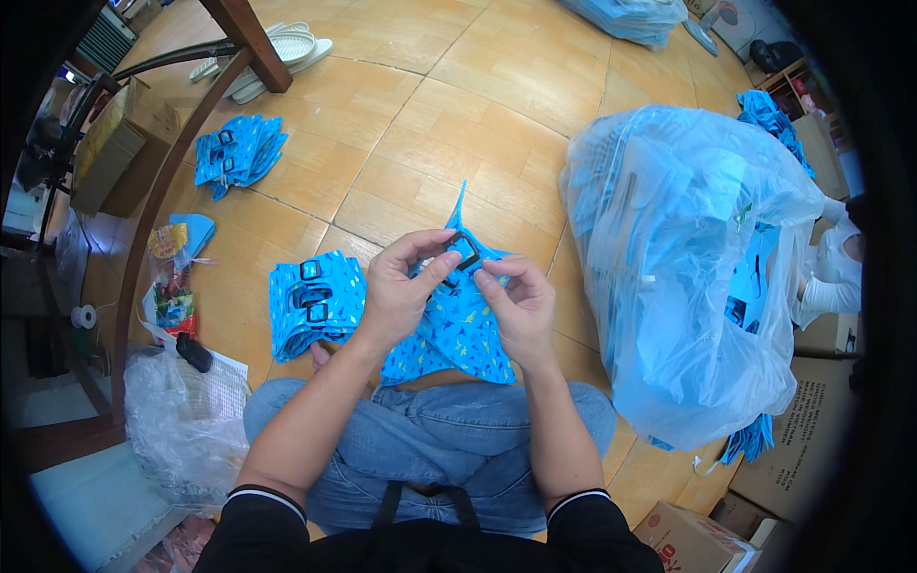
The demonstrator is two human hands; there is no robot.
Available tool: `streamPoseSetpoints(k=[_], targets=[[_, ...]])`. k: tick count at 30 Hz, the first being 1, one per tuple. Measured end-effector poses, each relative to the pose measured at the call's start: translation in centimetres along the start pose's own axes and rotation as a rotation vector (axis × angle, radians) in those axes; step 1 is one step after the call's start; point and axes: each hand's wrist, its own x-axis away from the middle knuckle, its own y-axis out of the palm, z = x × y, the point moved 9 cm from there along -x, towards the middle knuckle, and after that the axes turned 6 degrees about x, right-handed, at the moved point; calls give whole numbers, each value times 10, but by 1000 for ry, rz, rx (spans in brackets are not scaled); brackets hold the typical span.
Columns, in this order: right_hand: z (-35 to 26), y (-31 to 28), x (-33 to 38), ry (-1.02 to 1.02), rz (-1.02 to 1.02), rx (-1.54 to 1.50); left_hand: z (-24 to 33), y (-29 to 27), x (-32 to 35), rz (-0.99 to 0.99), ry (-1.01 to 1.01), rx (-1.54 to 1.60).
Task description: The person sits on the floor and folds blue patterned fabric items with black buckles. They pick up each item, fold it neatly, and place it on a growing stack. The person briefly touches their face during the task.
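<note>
A blue cloth piece (458, 334) with a small fish-like print lies in front of my crossed legs, its narrow end pointing away from me. My left hand (396, 291) is closed, with thumb and fingers pinching a black rectangular buckle (470, 245) at the upper part of the cloth. Close beside it, my right hand (522, 310) pinches the cloth's edge near the buckle between thumb and fingertips. A folded stack of the same blue printed pieces (317, 294), with black buckles showing, rests left of my left hand.
Another blue stack (239, 155) lies farther left on the tiled floor. At right stands a large clear plastic bag (659, 277) of blue pieces, with a person's white sleeve (829, 277) beside it. Cardboard boxes (807, 430), a wooden frame (250, 48) and crumpled plastic (181, 425) surround me.
</note>
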Motion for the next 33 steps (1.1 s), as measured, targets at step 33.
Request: streamPoseSetpoints(k=[33], targets=[[-6,1,4,60,25,15,-6,8,4,-102,-16,55]])
